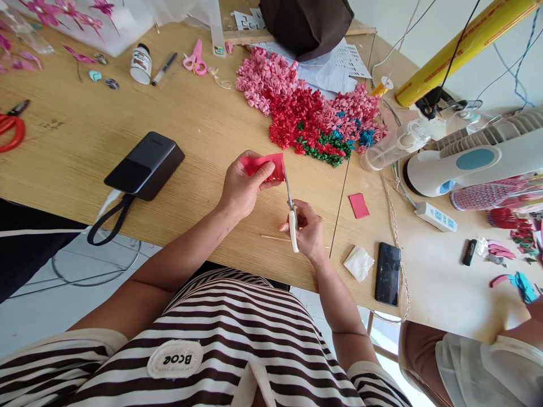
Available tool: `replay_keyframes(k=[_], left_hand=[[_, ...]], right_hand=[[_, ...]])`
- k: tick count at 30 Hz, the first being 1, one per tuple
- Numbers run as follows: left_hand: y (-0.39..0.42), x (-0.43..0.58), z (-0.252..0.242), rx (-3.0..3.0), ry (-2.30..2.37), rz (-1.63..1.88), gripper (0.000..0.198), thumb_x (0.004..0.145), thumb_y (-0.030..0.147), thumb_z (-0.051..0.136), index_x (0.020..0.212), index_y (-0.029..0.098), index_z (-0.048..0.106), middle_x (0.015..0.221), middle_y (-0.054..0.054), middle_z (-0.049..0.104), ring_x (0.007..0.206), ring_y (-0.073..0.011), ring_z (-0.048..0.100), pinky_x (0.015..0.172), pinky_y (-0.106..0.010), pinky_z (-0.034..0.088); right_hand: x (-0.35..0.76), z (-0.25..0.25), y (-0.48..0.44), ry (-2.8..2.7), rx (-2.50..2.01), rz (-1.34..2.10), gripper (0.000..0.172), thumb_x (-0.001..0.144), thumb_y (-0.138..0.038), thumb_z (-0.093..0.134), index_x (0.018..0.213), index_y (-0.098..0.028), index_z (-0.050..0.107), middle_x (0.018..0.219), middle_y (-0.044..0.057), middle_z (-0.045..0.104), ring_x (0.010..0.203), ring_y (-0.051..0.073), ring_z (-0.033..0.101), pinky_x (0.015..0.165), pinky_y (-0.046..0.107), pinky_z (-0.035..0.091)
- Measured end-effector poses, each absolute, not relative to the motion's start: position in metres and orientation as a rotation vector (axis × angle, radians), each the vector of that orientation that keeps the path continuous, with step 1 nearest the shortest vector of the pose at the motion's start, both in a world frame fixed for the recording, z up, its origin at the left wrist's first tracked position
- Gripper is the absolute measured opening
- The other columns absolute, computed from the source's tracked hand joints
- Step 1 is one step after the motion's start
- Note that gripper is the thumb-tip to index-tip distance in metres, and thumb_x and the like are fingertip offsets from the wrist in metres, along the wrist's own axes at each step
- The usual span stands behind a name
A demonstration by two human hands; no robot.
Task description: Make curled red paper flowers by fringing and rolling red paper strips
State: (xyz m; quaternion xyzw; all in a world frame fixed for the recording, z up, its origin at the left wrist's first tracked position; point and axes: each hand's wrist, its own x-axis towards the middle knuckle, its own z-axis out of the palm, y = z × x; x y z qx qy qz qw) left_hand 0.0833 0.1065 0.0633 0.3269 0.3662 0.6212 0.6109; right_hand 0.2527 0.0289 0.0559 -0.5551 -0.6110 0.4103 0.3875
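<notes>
Wooden worktable carries a heap of curled paper pieces. Left hand grips 1 red paper piece above the tabletop. Right hand is closed around white-handled scissors, blades touching the paper's right edge.

Shared craft workshop. Long wooden worktable. Heap of small curled blossoms in pink, red, green, blue. Pink scissors, red scissors, small white bottle, marker lying about. Red sheet against blades of white-handled scissors. Coloured offcuts near second person. Yellow film roll.
</notes>
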Motion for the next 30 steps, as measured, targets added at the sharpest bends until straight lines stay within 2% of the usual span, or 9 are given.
replay_keyframes(k=[5,10,14,19,30], left_hand=[[0.105,0.084,0.066,0.737,0.837,1.435,0.058,0.057,0.049,0.096,0.083,0.023,0.051,0.076,0.007,0.069,0.071,-0.0115,0.071,0.068,-0.025,0.062],[0.105,0.084,0.073,0.696,0.821,1.428,0.054,0.055,0.042,0.097,0.085,0.022,0.057,0.078,0.006,0.071,0.071,-0.0111,0.071,0.071,-0.026,0.063],[0.105,0.084,0.075,0.643,0.797,1.388,0.053,0.052,0.036,0.098,0.087,0.02,0.061,0.077,0.005,0.071,0.069,-0.0105,0.07,0.068,-0.025,0.063],[0.105,0.084,0.073,0.622,0.789,1.393,0.049,0.053,0.029,0.096,0.076,0.02,0.054,0.073,0.007,0.068,0.069,-0.009,0.068,0.069,-0.025,0.062],[0.104,0.087,0.077,0.638,0.802,1.405,0.059,0.046,0.037,0.098,0.074,0.02,0.049,0.07,0.009,0.066,0.067,-0.0088,0.067,0.068,-0.025,0.061]], right_hand=[[0.252,0.057,0.028,-1.602,-1.438,0.937,0.065,0.072,-0.07,0.079,0.11,-0.018,0.065,0.06,-0.009,0.044,0.053,0.008,0.039,0.054,0.023,0.036],[0.252,0.056,0.029,-1.66,-1.416,0.84,0.064,0.074,-0.07,0.078,0.109,-0.017,0.066,0.062,-0.008,0.049,0.053,0.008,0.04,0.053,0.023,0.036],[0.252,0.054,0.029,-1.705,-1.433,0.791,0.064,0.075,-0.07,0.077,0.11,-0.018,0.066,0.063,-0.007,0.051,0.053,0.008,0.04,0.052,0.023,0.036],[0.252,0.055,0.028,-1.723,-1.431,0.749,0.065,0.076,-0.072,0.075,0.11,-0.017,0.067,0.064,-0.006,0.053,0.053,0.008,0.041,0.053,0.022,0.037],[0.251,0.059,0.028,-1.734,-1.409,0.692,0.063,0.08,-0.072,0.072,0.108,-0.015,0.068,0.06,-0.006,0.049,0.051,0.009,0.039,0.05,0.023,0.035]])
